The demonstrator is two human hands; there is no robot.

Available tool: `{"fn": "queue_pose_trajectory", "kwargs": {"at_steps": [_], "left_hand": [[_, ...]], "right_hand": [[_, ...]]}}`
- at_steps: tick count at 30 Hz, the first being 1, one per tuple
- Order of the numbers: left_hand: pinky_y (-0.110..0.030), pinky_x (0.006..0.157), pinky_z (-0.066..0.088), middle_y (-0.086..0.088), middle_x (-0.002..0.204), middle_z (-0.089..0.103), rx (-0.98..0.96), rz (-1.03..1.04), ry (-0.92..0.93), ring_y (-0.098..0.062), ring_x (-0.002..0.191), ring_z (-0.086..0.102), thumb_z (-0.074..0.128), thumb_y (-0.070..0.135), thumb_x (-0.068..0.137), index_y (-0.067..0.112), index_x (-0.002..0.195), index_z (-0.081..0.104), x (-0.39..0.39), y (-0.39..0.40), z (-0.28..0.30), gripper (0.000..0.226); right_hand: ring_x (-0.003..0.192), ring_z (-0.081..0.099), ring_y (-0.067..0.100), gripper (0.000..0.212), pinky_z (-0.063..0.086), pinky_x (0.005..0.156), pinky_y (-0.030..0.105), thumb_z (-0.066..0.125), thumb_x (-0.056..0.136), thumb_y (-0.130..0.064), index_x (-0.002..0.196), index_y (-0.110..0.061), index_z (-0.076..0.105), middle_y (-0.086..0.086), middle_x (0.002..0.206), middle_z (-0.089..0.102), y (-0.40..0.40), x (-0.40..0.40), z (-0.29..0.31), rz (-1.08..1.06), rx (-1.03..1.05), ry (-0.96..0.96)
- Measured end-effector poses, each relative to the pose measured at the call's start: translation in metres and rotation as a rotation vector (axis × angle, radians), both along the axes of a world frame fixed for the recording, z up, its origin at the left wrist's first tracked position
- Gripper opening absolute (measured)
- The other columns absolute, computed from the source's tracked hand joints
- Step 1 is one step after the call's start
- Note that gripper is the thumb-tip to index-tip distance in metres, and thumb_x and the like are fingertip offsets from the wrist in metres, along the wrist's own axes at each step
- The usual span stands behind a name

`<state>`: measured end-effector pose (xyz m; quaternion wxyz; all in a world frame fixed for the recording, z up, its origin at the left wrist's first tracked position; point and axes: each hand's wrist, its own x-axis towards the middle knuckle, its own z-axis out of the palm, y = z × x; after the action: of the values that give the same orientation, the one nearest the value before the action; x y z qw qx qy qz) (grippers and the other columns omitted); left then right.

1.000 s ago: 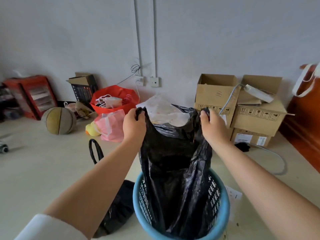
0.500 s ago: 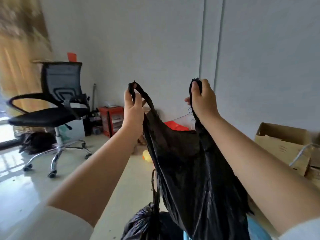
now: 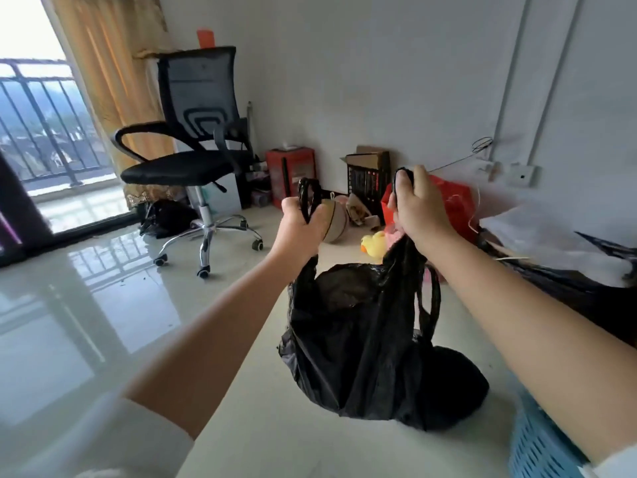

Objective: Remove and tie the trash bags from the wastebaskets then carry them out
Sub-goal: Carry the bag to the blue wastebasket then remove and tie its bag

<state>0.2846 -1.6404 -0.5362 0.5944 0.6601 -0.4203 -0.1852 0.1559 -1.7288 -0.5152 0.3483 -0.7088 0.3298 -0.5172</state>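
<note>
two hands hold up a black trash bag (image 3: 358, 339) by its handles. left hand (image 3: 301, 224) is fisted round one handle loop, w/ the loop sticking up above the knuckles; right hand (image 3: 418, 208) is clamped on the other handle, bunched black plastic poking out the top of the fist. the hands are apart, bag mouth stretched btwn them, bag body hanging below w/ its bottom at or on the pale floor (image 3: 86, 322) — can't tell which. blue wastebasket (image 3: 541, 446) shows at the bottom right corner, under the right forearm, just beside the bag. a 2nd black bag (image 3: 565, 288) w/ white stuff on top sits to the right behind the right arm.

bkgd: black mesh office chair (image 3: 193, 146) near the orange curtain (image 3: 113, 74) and balcony door, another dark bag on the floor by its base. along the wall: red drawer unit (image 3: 293, 170), open cardboard box (image 3: 368, 174), a ball (image 3: 334, 219) partly behind the left hand, yellow duck toy (image 3: 374, 244), red bag (image 3: 455, 205).
</note>
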Motion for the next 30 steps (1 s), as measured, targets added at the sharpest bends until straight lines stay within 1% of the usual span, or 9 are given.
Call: {"fn": "queue_pose_trajectory", "kwargs": {"at_steps": [4, 10, 12, 14, 16, 18, 22, 26, 30], "left_hand": [[-0.024, 0.047, 0.030, -0.001, 0.064, 0.037, 0.264, -0.032, 0.047, -0.014, 0.052, 0.034, 0.052, 0.009, 0.090, 0.011, 0.099, 0.041, 0.052, 0.017, -0.059, 0.014], [-0.028, 0.054, 0.034, -0.003, 0.060, 0.042, 0.258, 0.052, 0.180, -0.017, 0.053, 0.041, 0.040, 0.014, 0.097, 0.018, 0.067, 0.043, 0.095, 0.051, -0.138, 0.031], [-0.029, 0.058, 0.037, -0.005, 0.068, 0.048, 0.313, 0.069, 0.158, -0.020, 0.059, 0.045, 0.041, 0.020, 0.098, 0.015, 0.076, 0.053, 0.105, 0.059, -0.159, 0.025], [-0.029, 0.061, 0.044, -0.008, 0.082, 0.051, 0.333, -0.010, 0.212, -0.020, 0.062, 0.050, 0.047, 0.022, 0.095, 0.011, 0.100, 0.053, 0.111, 0.068, -0.173, 0.012], [-0.020, 0.065, 0.051, -0.006, 0.109, 0.051, 0.346, -0.130, 0.230, -0.016, 0.075, 0.058, 0.057, 0.015, 0.090, 0.017, 0.123, 0.042, 0.121, 0.078, -0.186, 0.035], [-0.019, 0.082, 0.047, 0.000, 0.127, 0.046, 0.393, -0.219, 0.228, -0.016, 0.101, 0.056, 0.066, 0.008, 0.084, 0.022, 0.142, 0.024, 0.134, 0.088, -0.199, 0.073], [-0.027, 0.103, 0.033, 0.008, 0.139, 0.042, 0.526, -0.359, 0.216, -0.013, 0.131, 0.039, 0.077, 0.015, 0.061, 0.027, 0.149, 0.000, 0.142, 0.102, -0.224, 0.118], [-0.023, 0.088, 0.042, 0.002, 0.106, 0.058, 0.527, -0.197, 0.114, -0.021, 0.112, 0.056, 0.064, 0.003, 0.084, 0.008, 0.131, 0.048, 0.130, 0.088, -0.236, 0.050], [-0.013, 0.069, 0.047, 0.000, 0.084, 0.058, 0.298, -0.033, 0.428, -0.017, 0.087, 0.055, 0.038, 0.014, 0.099, 0.001, 0.104, 0.058, 0.113, 0.075, -0.236, 0.024]], "right_hand": [[0.034, 0.043, -0.001, 0.035, 0.027, 0.049, 0.023, 0.032, 0.098, -0.020, 0.063, -0.024, 0.031, -0.001, 0.057, 0.043, 0.011, 0.049, -0.062, 0.014, 0.131, 0.112], [0.046, 0.041, 0.010, 0.023, 0.032, 0.046, 0.025, 0.032, 0.099, -0.020, 0.077, -0.019, 0.040, 0.002, 0.066, 0.046, 0.037, 0.080, -0.140, 0.082, 0.346, 0.208], [0.061, 0.048, 0.012, 0.011, 0.040, 0.057, 0.029, 0.038, 0.098, -0.023, 0.092, -0.016, 0.044, 0.005, 0.081, 0.051, 0.042, 0.083, -0.157, 0.116, 0.377, 0.204], [0.096, 0.049, 0.011, 0.038, 0.040, 0.088, 0.031, 0.049, 0.093, -0.028, 0.126, -0.013, 0.040, 0.000, 0.108, 0.048, 0.044, 0.074, -0.169, 0.180, 0.355, 0.347], [0.120, 0.033, 0.005, 0.071, 0.029, 0.102, 0.019, 0.059, 0.087, -0.026, 0.145, -0.014, 0.019, -0.006, 0.123, 0.038, 0.042, 0.060, -0.177, 0.303, 0.344, 0.492], [0.123, 0.029, 0.003, 0.086, 0.029, 0.091, -0.003, 0.067, 0.082, -0.017, 0.147, -0.017, 0.011, -0.013, 0.125, 0.033, 0.040, 0.050, -0.185, 0.475, 0.395, 0.571], [0.124, 0.036, 0.007, 0.077, 0.033, 0.098, 0.018, 0.074, 0.075, -0.015, 0.136, -0.030, 0.029, -0.014, 0.129, 0.031, 0.035, 0.047, -0.212, 0.665, 0.478, 0.784], [0.069, 0.058, -0.017, 0.029, 0.042, 0.056, 0.002, 0.060, 0.084, 0.002, 0.094, -0.025, 0.056, -0.012, 0.091, 0.055, 0.036, 0.059, -0.234, 0.646, 0.523, 0.613], [0.072, 0.066, 0.012, 0.014, 0.050, 0.069, 0.021, 0.049, 0.092, -0.003, 0.090, -0.007, 0.062, -0.005, 0.071, 0.069, 0.023, 0.068, -0.254, 0.497, 0.728, 0.261]]}}
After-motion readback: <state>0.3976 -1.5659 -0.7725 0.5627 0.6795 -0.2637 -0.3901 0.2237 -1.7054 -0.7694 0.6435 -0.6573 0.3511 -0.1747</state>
